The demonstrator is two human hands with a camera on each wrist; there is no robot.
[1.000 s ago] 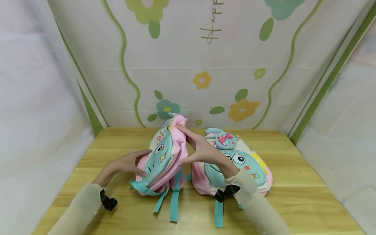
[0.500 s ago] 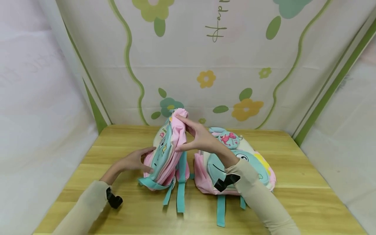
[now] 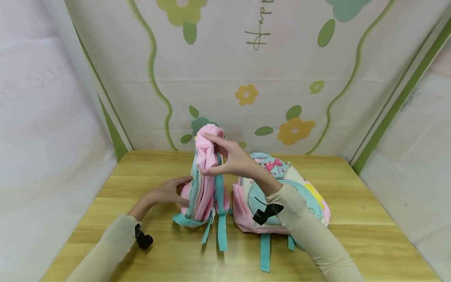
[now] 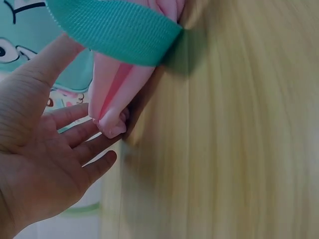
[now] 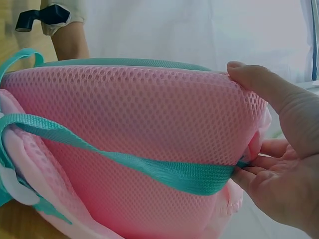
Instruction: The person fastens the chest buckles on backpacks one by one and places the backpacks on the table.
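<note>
A pink, white and teal backpack (image 3: 206, 180) stands on edge in the head view, its pink side towards me. My right hand (image 3: 234, 158) grips its upper side. In the right wrist view, the right thumb lies at the edge of the pink mesh back (image 5: 149, 104), with the fingers by a teal strap (image 5: 194, 177). My left hand (image 3: 169, 192) touches the lower left of the backpack. The left wrist view shows that hand's fingers (image 4: 79, 132) spread and fairly straight against the pink fabric, while the thumb lies partly behind a teal strap (image 4: 114, 32).
A similar backpack (image 3: 246, 207) with a round dinosaur-printed pouch (image 3: 275, 167) lies to the right, partly hidden by my right forearm. Its teal strap (image 3: 265, 252) trails forward over the wooden table (image 3: 366, 203). Flower-printed fabric (image 3: 211, 58) stands behind the table.
The backpack has turned from showing its printed front to showing its pink side, and stands more upright. My right hand has risen slightly with it; my left hand has shifted right.
</note>
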